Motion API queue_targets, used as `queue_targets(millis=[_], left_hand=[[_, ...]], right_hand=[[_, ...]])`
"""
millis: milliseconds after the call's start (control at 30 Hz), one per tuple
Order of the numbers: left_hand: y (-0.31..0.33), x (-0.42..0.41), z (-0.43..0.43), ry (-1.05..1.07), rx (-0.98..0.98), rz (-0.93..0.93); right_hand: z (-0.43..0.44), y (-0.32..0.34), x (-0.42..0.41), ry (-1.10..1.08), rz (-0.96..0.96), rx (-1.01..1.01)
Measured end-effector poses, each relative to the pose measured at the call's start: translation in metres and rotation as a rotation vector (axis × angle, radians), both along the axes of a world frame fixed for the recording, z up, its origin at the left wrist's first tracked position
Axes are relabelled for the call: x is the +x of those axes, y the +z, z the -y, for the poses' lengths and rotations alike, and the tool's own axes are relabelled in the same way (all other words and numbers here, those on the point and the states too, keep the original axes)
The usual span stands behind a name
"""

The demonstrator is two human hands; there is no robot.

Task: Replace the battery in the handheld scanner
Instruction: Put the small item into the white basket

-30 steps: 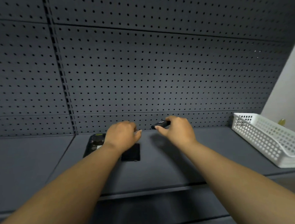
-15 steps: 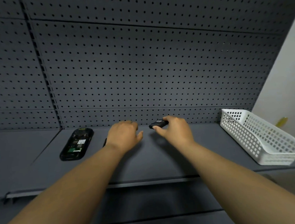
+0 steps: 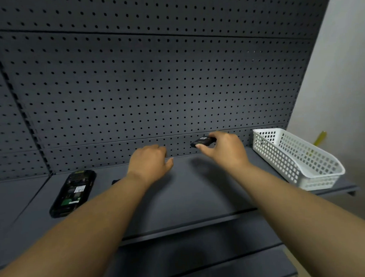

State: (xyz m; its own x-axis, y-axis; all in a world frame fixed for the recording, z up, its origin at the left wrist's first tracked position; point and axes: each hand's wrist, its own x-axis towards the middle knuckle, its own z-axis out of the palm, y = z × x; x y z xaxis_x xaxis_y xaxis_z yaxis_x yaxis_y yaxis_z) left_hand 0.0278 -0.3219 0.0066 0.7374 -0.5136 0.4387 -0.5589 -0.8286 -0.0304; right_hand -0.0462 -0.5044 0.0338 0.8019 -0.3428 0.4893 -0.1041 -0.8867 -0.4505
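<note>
Our right hand pinched the battery between thumb and fingertips, just above the shelf, its long axis running left to right. The scanner lay well to the left, back open and facing up, its long axis running front to back with the far end leaning right. Our left hand, loosely curled and holding nothing, hovered between them, nearer the scanner.

Mostly hidden behind the left forearm: a dark flat piece, at 3 o'clock from the scanner. Label on the battery: too small to read.
</note>
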Motion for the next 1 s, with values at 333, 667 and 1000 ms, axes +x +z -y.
queue_targets(millis=[333, 667, 1000], left_hand=[[0.011, -0.019, 0.092, -0.011, -0.004, -0.006], [-0.001, -0.049, 0.195, 0.053, -0.051, -0.025], [-0.013, -0.073, 0.228, 0.133, -0.021, -0.062]], right_hand=[[0.12, 0.024, -0.028, -0.085, 0.037, -0.02], [0.249, 0.019, -0.057, -0.119, -0.065, -0.038], [0.283, -0.013, -0.058, -0.017, -0.332, 0.007]])
